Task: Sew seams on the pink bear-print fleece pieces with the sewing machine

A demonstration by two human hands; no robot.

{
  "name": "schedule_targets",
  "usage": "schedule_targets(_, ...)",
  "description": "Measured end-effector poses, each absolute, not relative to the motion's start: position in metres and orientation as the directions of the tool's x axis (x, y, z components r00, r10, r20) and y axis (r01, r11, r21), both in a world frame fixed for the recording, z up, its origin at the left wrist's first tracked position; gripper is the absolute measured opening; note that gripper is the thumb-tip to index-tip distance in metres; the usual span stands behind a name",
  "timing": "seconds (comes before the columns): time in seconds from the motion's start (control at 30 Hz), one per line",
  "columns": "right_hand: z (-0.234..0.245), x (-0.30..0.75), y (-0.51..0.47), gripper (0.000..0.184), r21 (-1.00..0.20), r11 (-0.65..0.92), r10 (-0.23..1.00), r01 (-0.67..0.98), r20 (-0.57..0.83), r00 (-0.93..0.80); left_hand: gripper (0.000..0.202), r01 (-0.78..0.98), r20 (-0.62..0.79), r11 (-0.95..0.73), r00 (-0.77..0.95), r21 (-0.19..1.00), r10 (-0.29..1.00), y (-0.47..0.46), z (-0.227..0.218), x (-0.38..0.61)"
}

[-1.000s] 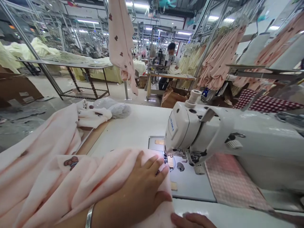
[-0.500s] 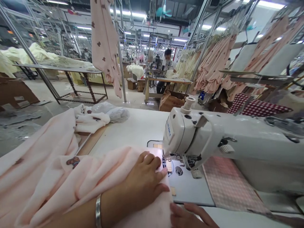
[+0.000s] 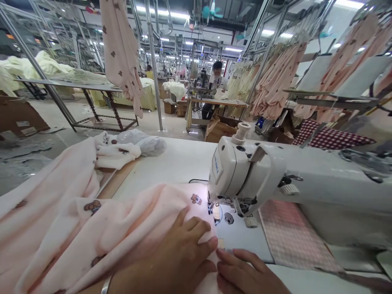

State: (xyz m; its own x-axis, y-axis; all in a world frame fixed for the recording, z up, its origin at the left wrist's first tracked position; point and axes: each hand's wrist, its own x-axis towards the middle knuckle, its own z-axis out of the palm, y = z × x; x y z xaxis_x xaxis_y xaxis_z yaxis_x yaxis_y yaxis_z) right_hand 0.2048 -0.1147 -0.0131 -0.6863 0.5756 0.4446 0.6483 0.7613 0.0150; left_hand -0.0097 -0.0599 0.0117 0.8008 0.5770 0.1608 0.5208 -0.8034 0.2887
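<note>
Pale pink plush fabric [image 3: 128, 228] with bear prints lies in folds across the left of the table. Its right edge runs up to the presser foot [image 3: 211, 208] of a white sewing machine [image 3: 234, 171]. My left hand [image 3: 180, 253] rests on the fabric just in front of the foot, fingers spread and slightly bent. By the fabric's near right edge, my right hand [image 3: 248, 271] has its fingertips closed on that edge; its thumb is hidden. A printed bear [image 3: 196, 199] shows beside the needle area.
Pink checked cloth [image 3: 297, 234] lies under the machine arm. A clear plastic bag [image 3: 147, 143] sits at the table's back left. Beyond stand a cardboard box [image 3: 220, 128], hanging pink garments [image 3: 280, 81] and a person [image 3: 216, 79] at another machine.
My left hand has slid back towards me, away from the presser foot, uncovering the printed bear. My right hand has come further into view, up along the fabric edge.
</note>
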Motion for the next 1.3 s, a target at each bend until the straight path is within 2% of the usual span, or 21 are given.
schedule_targets(0.2, -0.005, 0.199, -0.103, 0.025, 0.087, 0.775, 0.496, 0.626, 0.53, -0.687, 0.024, 0.527, 0.17, -0.784, 0.784, 0.329, 0.597, -0.04, 0.01, -0.007)
schedule_targets(0.33, -0.005, 0.198, -0.099, 0.024, 0.05, 0.747, 0.503, 0.663, 0.61, -0.613, 0.024, 0.509, 0.187, -0.795, 0.79, 0.33, 0.584, -0.037, 0.009, -0.007)
schedule_targets(0.47, -0.003, 0.2, -0.096, 0.028, 0.069, 0.789, 0.49, 0.611, 0.528, -0.693, 0.023, 0.51, 0.19, -0.791, 0.786, 0.338, 0.588, -0.035, 0.007, -0.007)
schedule_targets(0.63, -0.006, 0.196, -0.09, 0.024, 0.03, 0.739, 0.499, 0.673, 0.647, -0.577, 0.023, 0.497, 0.228, -0.805, 0.785, 0.324, 0.576, -0.028, 0.004, -0.007)
schedule_targets(0.87, 0.004, 0.197, -0.087, 0.024, 0.049, 0.782, 0.486, 0.621, 0.575, -0.658, 0.017, 0.441, 0.308, -0.837, 0.787, 0.325, 0.534, -0.022, 0.002, -0.007)
schedule_targets(1.0, 0.006, 0.201, -0.087, 0.027, 0.019, 0.767, 0.552, 0.641, 0.489, -0.676, 0.019, 0.446, 0.341, -0.834, 0.767, 0.325, 0.543, -0.016, 0.001, -0.005)
schedule_targets(1.17, 0.003, 0.203, -0.084, 0.029, 0.029, 0.746, 0.584, 0.665, 0.452, -0.675, 0.023, 0.445, 0.388, -0.826, 0.734, 0.346, 0.557, -0.007, -0.003, -0.004)
schedule_targets(1.3, 0.001, 0.202, -0.081, 0.031, -0.004, 0.735, 0.621, 0.678, 0.403, -0.672, 0.02, 0.484, 0.36, -0.809, 0.728, 0.335, 0.584, -0.001, -0.003, -0.003)
